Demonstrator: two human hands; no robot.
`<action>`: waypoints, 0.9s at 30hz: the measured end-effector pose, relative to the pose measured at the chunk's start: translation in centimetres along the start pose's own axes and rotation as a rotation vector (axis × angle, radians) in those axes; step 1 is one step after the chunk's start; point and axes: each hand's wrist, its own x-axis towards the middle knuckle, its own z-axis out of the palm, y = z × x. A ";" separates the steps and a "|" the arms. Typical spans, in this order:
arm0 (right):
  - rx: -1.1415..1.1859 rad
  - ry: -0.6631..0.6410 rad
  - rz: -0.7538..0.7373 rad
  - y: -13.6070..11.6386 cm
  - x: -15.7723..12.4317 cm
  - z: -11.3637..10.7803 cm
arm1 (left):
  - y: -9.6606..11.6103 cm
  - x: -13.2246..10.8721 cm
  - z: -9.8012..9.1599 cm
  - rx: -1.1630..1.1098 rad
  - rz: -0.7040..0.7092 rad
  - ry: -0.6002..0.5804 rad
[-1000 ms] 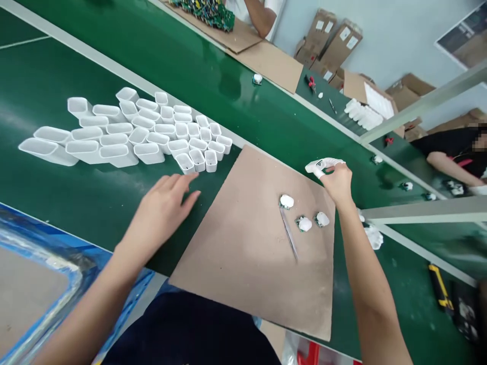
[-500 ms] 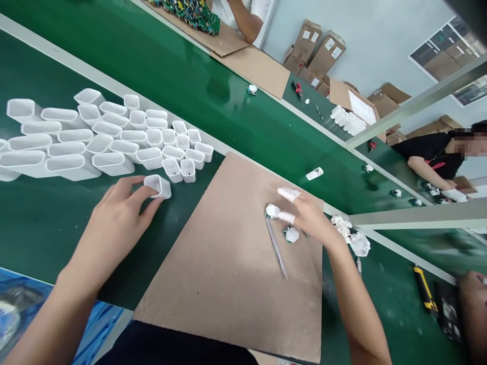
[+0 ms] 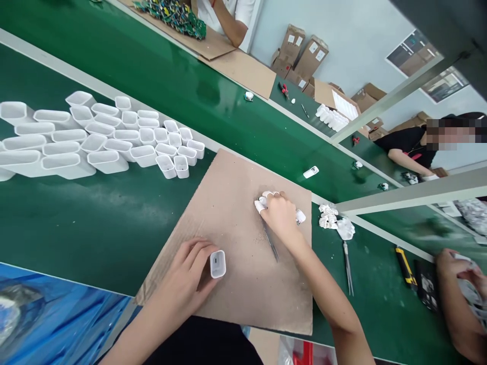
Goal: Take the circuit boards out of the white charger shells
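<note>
My left hand [image 3: 192,274] is closed around a hollow white plastic housing [image 3: 218,264], its open end facing up, over the left part of the cardboard sheet [image 3: 243,294]. White finger cots cover fingertips of my right hand [image 3: 279,210]. Those fingers are curled down on a small circuit board with a white top [image 3: 262,201], which they mostly hide. Just below them lie metal tweezers [image 3: 271,243] on the cardboard. A second white-topped board [image 3: 300,217] shows partly behind my right hand.
Many white housings [image 3: 102,129] stand grouped at the left. Crumpled white finger cots [image 3: 327,217], another pair of tweezers [image 3: 347,268] and a yellow cutter [image 3: 405,267] lie at the right. A green conveyor belt [image 3: 228,109] runs behind a pale rail. Co-workers sit across and at the right.
My left hand has brought the white housing from the green table over onto the cardboard side. My right hand has closed its spread fingers over the small circuit board. The view has shifted slightly.
</note>
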 end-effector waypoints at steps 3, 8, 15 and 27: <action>0.218 0.007 -0.085 0.5 -2.9 -0.6 | -0.1 -0.3 0.6 0.012 -0.028 0.019; 0.621 0.000 -0.128 0.5 -11.0 0.3 | -0.2 -0.2 1.3 -0.027 -0.050 -0.063; 1.386 0.149 0.080 -2.9 -17.4 2.9 | 1.0 -0.4 0.1 -0.314 -0.038 -0.222; 1.224 0.281 -0.160 -6.2 -19.0 0.8 | 3.9 -1.6 -2.1 -0.535 0.021 -0.226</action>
